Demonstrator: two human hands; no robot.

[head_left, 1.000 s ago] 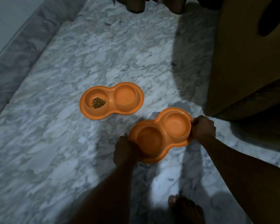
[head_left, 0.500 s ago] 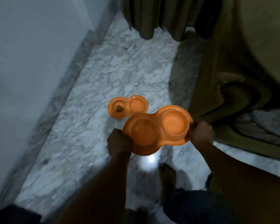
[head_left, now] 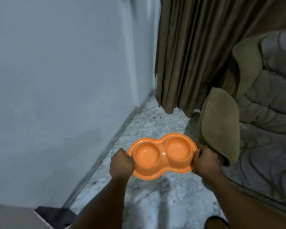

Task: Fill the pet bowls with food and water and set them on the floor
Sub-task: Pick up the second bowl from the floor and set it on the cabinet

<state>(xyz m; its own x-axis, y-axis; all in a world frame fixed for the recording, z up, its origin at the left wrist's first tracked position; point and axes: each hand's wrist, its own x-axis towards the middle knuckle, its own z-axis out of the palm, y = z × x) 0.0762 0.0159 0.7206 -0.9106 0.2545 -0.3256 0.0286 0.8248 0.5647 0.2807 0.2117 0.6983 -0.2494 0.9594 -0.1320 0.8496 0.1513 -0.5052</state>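
The orange double bowl [head_left: 162,156] is off the ground, held roughly level above the marble floor [head_left: 155,204], with its two wells side by side and both showing bare orange. The left hand [head_left: 121,162] grips the bowl's left end with fingers curled under the rim. The right hand [head_left: 205,160] grips the right end in the same way, thumb over the edge. Both grips match those of half a second ago. The bowl now sits higher and farther from the floor than it did then, and the view has risen with it. The second orange bowl with kibble, which lay just beyond this one, is now out of frame. Left of the bowl stands a pale wall [head_left: 64,80]. Beyond the bowl hangs a brown curtain [head_left: 196,55], and to its right is a tan cushion [head_left: 220,123] against a sofa [head_left: 271,113]. A foot [head_left: 217,223] shows below and to the right of the bowl.
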